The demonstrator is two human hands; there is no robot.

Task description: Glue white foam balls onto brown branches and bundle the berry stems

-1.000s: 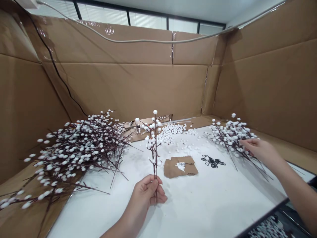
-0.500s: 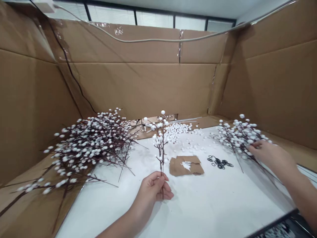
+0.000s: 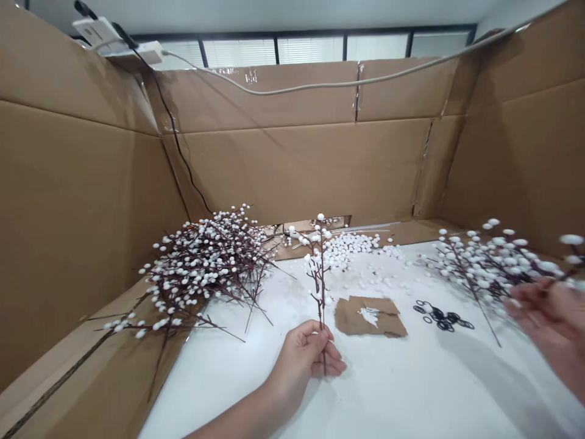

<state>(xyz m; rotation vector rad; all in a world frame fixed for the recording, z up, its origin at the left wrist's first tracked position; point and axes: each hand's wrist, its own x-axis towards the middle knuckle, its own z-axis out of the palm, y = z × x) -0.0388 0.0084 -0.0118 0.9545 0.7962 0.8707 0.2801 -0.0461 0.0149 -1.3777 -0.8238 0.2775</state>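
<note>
Near the middle, my left hand (image 3: 311, 356) is closed with thumb and fingers around the lower stem of an upright berry branch (image 3: 321, 262), dark brown with white round berries. My right hand (image 3: 548, 317), at the right edge and smeared by motion, is closed on the stem of another berry branch (image 3: 571, 239), partly cut off by the frame. Just behind that hand lies a small bunch of berry branches (image 3: 489, 262). Between the hands are a torn piece of cardboard (image 3: 347, 317) with white scraps on it and a cluster of small black rings (image 3: 441, 317).
A large heap of berry branches (image 3: 205, 262) lies at the left, with stems poking over the white table top (image 3: 384, 390). Loose white berries (image 3: 351, 247) are scattered at the back. Cardboard walls (image 3: 297, 164) enclose three sides, and a pale cable (image 3: 292, 89) hangs across the top.
My right hand has drawn back from the right-hand bunch toward the right edge, bringing a berry branch with it. The whole view has shifted; my left hand keeps its grip.
</note>
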